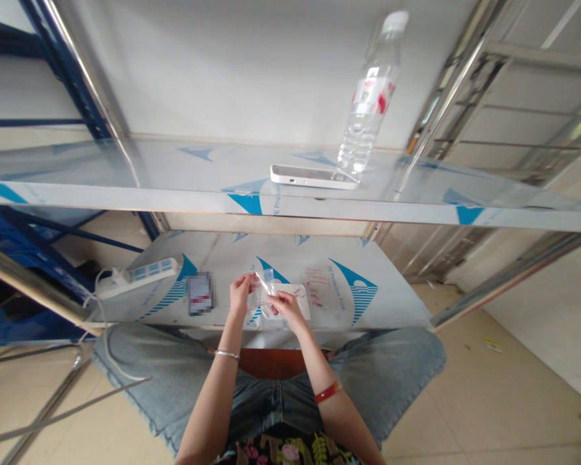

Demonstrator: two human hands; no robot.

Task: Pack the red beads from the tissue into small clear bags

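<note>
Lower shelf (397,300): film-covered, used as work surface. White sheet (303,301) laid flat on it, partly covered by the right hand (285,302). Left hand (241,290) raised just beside. To the right of the sheet, slim reddish-ended pieces (317,281) are set out in a group; whether finished or waiting cannot be told. Handling judged midway: the clear plastic piece (265,281) is not yet put down. It is spanned between both hands, pinched by closed fingertips at either end.
</note>
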